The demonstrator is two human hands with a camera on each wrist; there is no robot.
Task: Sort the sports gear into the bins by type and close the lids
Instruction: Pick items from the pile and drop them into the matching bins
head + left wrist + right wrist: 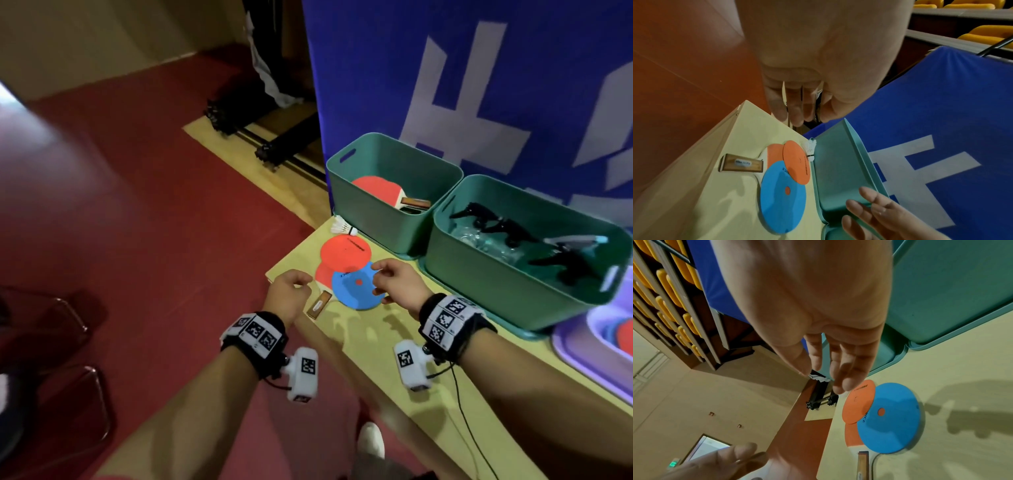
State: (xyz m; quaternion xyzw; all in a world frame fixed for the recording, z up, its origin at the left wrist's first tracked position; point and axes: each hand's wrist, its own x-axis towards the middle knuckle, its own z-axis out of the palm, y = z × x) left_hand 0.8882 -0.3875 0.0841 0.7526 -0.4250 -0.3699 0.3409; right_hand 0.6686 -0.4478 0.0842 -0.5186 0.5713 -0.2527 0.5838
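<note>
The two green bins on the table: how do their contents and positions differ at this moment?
The left green bin holds a red paddle; the right green bin holds black gear and clear items. The left bin sits farther from the person, the right bin nearer. Both are open, lids off.

Sports hall or gym with spectator seating. Rows of yellow tiered seats [663,288] at upper left of the right wrist view, red court-type floor [137,205], big blue banner [479,85] with white lettering upper right, wheeled black stand [246,113] behind.
</note>
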